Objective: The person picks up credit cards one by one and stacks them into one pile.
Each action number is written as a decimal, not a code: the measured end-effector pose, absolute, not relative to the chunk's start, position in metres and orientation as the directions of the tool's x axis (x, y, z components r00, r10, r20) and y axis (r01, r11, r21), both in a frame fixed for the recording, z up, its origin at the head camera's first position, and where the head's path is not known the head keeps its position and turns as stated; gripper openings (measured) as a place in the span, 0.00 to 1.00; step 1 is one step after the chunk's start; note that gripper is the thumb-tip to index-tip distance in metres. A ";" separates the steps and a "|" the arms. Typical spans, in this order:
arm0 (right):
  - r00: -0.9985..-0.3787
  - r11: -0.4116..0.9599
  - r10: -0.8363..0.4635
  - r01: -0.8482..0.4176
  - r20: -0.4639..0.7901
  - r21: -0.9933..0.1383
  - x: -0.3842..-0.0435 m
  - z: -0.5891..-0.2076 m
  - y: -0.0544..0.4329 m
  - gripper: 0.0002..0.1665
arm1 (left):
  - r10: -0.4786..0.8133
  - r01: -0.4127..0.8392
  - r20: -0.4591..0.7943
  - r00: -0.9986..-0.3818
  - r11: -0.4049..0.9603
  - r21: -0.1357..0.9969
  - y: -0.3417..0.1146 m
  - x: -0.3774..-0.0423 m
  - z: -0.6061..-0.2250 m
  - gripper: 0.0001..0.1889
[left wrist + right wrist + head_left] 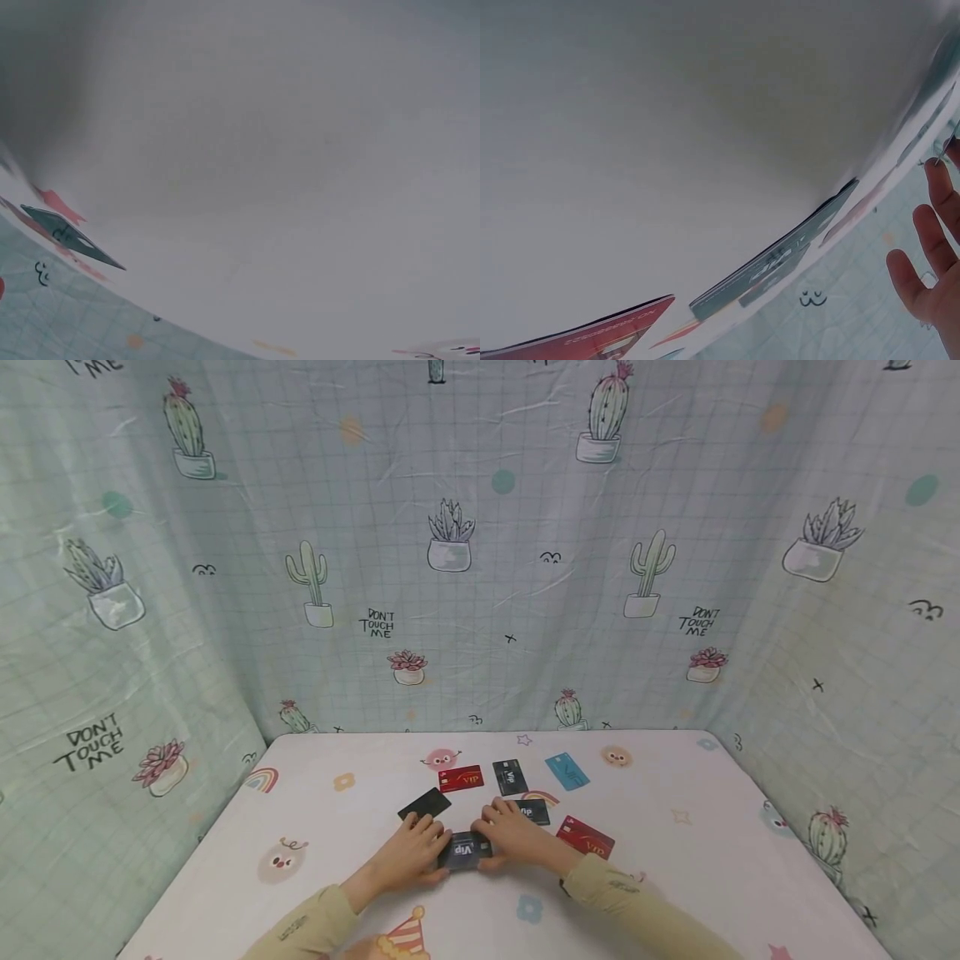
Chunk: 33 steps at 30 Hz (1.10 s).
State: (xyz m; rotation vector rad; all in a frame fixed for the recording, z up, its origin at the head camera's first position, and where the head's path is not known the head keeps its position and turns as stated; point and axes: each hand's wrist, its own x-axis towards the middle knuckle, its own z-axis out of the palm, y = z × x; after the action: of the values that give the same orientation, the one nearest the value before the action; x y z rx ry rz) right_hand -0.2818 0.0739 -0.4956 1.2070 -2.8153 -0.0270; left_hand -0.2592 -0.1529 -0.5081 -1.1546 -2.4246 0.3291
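Black and rectangular, a card printed "Vip" (463, 853) is held over the near-middle part of the white table (720, 860), between the two hands. One end is gripped by the left hand (411, 852) and the other by the right hand (517, 833), with thumbs at the near edge and bent fingers (501, 810) at the far side; whether the card is lifted cannot be told. In the right wrist view, fingertips are seen slightly spread.

Just beyond the left fingertips, a plain black card (424, 806) is placed aslant. Partly covered by the right hand is a second black card (534, 812), and to its right a red card (586, 837) is set near the right wrist. Farther back, another red card (461, 778), an upright-turned black card (511, 777) and a blue card (567, 772) are laid in a loose row. Both arms are covered by pale yellowish sleeves (630, 902). Behind, the table is enclosed by cactus-printed cloth (525, 602).
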 end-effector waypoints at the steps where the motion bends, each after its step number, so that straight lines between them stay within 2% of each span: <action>1: -0.686 0.689 -0.725 -0.723 0.069 0.050 -0.282 -0.496 0.075 0.33 | 0.779 0.679 0.279 -0.561 0.626 -0.384 -0.152 -0.259 -0.508 0.28; 8: -0.697 0.701 -0.712 -0.713 0.088 0.029 -0.278 -0.496 0.084 0.32 | 0.762 0.683 0.282 -0.583 0.647 -0.338 -0.146 -0.256 -0.508 0.27; 17: -0.712 0.722 -0.689 -0.690 0.134 0.049 -0.276 -0.502 0.093 0.32 | 0.746 0.682 0.362 -0.559 0.662 -0.311 -0.136 -0.256 -0.509 0.27; 25: -0.765 0.765 -0.622 -0.639 0.166 -0.076 -0.274 -0.498 0.103 0.33 | 0.705 0.648 0.386 -0.595 0.705 -0.288 -0.127 -0.260 -0.507 0.28; 33: -0.778 0.776 -0.594 -0.622 0.207 -0.110 -0.276 -0.497 0.112 0.33 | 0.693 0.647 0.398 -0.601 0.715 -0.267 -0.118 -0.265 -0.506 0.28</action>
State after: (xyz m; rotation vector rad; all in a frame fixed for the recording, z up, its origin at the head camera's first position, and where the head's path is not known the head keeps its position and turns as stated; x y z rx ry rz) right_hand -0.2758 0.1120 -0.4970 0.9677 -2.8072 0.2576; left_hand -0.2647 -0.1177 -0.5063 -1.0242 -2.4416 0.1303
